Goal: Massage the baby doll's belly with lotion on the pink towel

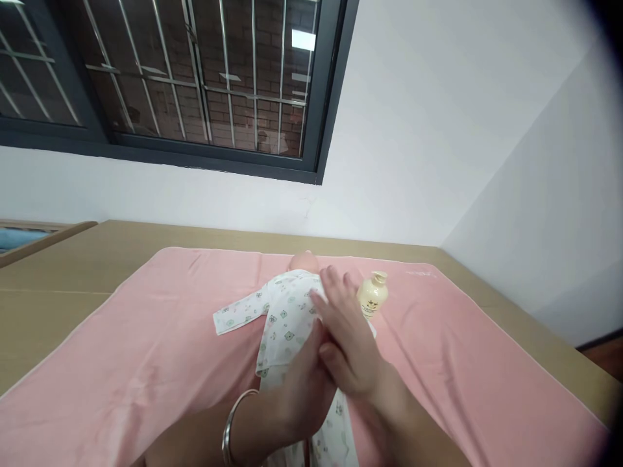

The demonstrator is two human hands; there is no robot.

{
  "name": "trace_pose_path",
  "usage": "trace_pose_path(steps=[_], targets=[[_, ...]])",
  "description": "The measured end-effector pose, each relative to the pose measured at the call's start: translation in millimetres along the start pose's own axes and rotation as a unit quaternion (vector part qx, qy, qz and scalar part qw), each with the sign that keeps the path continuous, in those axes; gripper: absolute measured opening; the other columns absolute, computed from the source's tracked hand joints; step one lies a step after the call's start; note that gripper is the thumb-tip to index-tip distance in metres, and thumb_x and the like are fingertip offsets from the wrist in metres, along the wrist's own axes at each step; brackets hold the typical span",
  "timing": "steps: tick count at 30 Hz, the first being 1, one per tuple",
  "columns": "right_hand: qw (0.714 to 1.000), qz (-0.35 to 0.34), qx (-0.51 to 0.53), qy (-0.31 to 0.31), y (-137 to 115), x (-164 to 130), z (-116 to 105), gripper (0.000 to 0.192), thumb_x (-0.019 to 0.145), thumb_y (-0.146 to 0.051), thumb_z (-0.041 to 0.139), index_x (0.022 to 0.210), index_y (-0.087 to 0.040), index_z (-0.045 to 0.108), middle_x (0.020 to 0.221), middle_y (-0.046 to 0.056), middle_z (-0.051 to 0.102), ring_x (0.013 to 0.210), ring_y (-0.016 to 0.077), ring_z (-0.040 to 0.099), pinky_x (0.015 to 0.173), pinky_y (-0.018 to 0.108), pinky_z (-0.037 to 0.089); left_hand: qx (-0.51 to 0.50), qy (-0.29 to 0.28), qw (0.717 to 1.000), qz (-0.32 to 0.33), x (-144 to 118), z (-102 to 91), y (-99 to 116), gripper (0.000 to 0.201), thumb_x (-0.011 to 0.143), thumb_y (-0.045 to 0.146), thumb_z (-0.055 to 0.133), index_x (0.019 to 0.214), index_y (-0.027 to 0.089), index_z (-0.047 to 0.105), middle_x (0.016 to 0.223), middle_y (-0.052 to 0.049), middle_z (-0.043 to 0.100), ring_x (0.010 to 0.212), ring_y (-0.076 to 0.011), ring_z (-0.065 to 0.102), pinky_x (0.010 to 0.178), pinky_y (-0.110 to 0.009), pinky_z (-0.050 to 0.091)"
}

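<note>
My left hand (311, 379), with a silver bangle on its wrist, is pressed palm to palm against my right hand (348, 337). The right fingers are stretched out and lie flat; most of the left fingers are hidden behind them. I see no object between the palms. Below the hands lies a baby-sized figure in a white printed top (287, 318) and matching trousers (335, 434); whether it is a doll cannot be made out. Its rounded head (304, 261) shows at the far end, one sleeve stretched left. Just beyond my right hand stands a cream pump bottle (373, 295).
A pink blanket (195, 363) with some creases covers most of the wooden table (131, 243). White walls (413, 130) rise behind and to the right. A dark-framed window (321, 117) with metal bars is above. Something blue (22, 238) lies at the far left behind a wooden edge.
</note>
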State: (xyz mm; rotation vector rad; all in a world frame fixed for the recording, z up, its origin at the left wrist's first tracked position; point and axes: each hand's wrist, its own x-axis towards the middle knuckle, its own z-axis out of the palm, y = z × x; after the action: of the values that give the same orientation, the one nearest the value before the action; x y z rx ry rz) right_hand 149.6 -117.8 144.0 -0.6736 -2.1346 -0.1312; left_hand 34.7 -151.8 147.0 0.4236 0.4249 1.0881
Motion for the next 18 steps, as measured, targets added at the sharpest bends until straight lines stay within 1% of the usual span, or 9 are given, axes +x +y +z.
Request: trace_pose_path(steps=[2,4,6,8,10,12,15,16,18], targets=[[0.998,0.044,-0.018,0.044,10,0,-3,0.056,0.103,-0.041,0.024,0.156,-0.027,0.012,0.163,0.003,0.003,0.149,0.0335,0.004,0.116,0.067,0.004,0.048,-0.068,0.995,0.062,-9,-2.6,-1,0.045,0.087,0.042,0.06,0.128,0.023,0.062,0.145,-0.004,0.051,0.147,-0.0265,0.025,0.122,-0.04,0.022],[0.996,0.062,-0.028,0.062,12,1,-2,0.059,0.102,-0.041,0.027,0.156,-0.027,0.006,0.163,0.003,-0.001,0.149,0.0338,0.001,0.116,0.067,0.005,0.087,-0.113,0.979,0.143,-16,-5.2,6,0.051,0.086,0.051,0.058,0.13,0.025,0.061,0.149,-0.003,0.046,0.147,-0.0291,0.022,0.122,-0.042,0.02],[0.998,0.05,-0.021,0.044,5,0,2,0.065,0.101,-0.044,0.028,0.156,-0.023,0.001,0.163,0.006,-0.003,0.148,0.0346,-0.002,0.116,0.067,0.007,0.084,-0.11,0.97,0.199,-21,-6.3,18,0.055,0.088,0.06,0.05,0.133,0.03,0.057,0.15,0.0,0.045,0.148,-0.0293,0.02,0.122,-0.045,0.02],[1.0,0.006,-0.008,0.005,-6,0,6,0.067,0.101,-0.044,0.03,0.156,-0.019,0.002,0.163,0.009,-0.001,0.148,0.035,0.0,0.116,0.066,0.01,0.062,-0.089,0.968,0.228,-23,-5.0,33,0.058,0.091,0.064,0.038,0.137,0.032,0.052,0.151,0.001,0.044,0.149,-0.0275,0.016,0.122,-0.045,0.019],[0.997,-0.054,0.001,-0.047,-19,0,8,0.064,0.1,-0.04,0.033,0.155,-0.015,0.011,0.162,0.013,0.011,0.148,0.0334,0.007,0.117,0.063,0.014,0.046,-0.074,0.965,0.248,-19,-2.0,47,0.06,0.094,0.063,0.028,0.142,0.031,0.046,0.152,0.001,0.043,0.15,-0.0249,0.015,0.122,-0.042,0.018],[0.99,-0.103,0.005,-0.092,-30,-1,7,0.057,0.1,-0.037,0.035,0.151,-0.014,0.025,0.158,0.013,0.027,0.148,0.0293,0.015,0.12,0.056,0.017,0.039,-0.067,0.961,0.266,-11,1.5,58,0.061,0.096,0.059,0.023,0.146,0.029,0.041,0.151,-0.001,0.043,0.149,-0.023,0.017,0.122,-0.04,0.018],[0.983,-0.139,0.004,-0.118,-41,-3,1,0.048,0.099,-0.039,0.035,0.142,-0.018,0.042,0.152,0.008,0.04,0.147,0.0239,0.02,0.121,0.047,0.021,0.035,-0.058,0.962,0.265,5,5.5,61,0.062,0.097,0.056,0.02,0.148,0.026,0.036,0.151,-0.004,0.044,0.148,-0.0214,0.023,0.121,-0.037,0.019],[0.982,-0.144,0.004,-0.118,-43,-3,-1,0.047,0.099,-0.04,0.035,0.14,-0.02,0.044,0.152,0.007,0.04,0.147,0.0234,0.02,0.121,0.046,0.021,0.036,-0.052,0.968,0.242,10,6.3,59,0.062,0.097,0.055,0.019,0.149,0.025,0.035,0.151,-0.005,0.044,0.147,-0.0213,0.025,0.121,-0.037,0.02],[0.983,-0.146,0.004,-0.116,-44,-3,-2,0.046,0.098,-0.038,0.037,0.14,-0.019,0.045,0.152,0.007,0.041,0.147,0.0239,0.021,0.121,0.047,0.022,0.046,-0.023,0.988,0.144,16,7.4,49,0.061,0.097,0.056,0.019,0.148,0.028,0.036,0.15,-0.003,0.044,0.146,-0.0218,0.028,0.121,-0.039,0.022]])
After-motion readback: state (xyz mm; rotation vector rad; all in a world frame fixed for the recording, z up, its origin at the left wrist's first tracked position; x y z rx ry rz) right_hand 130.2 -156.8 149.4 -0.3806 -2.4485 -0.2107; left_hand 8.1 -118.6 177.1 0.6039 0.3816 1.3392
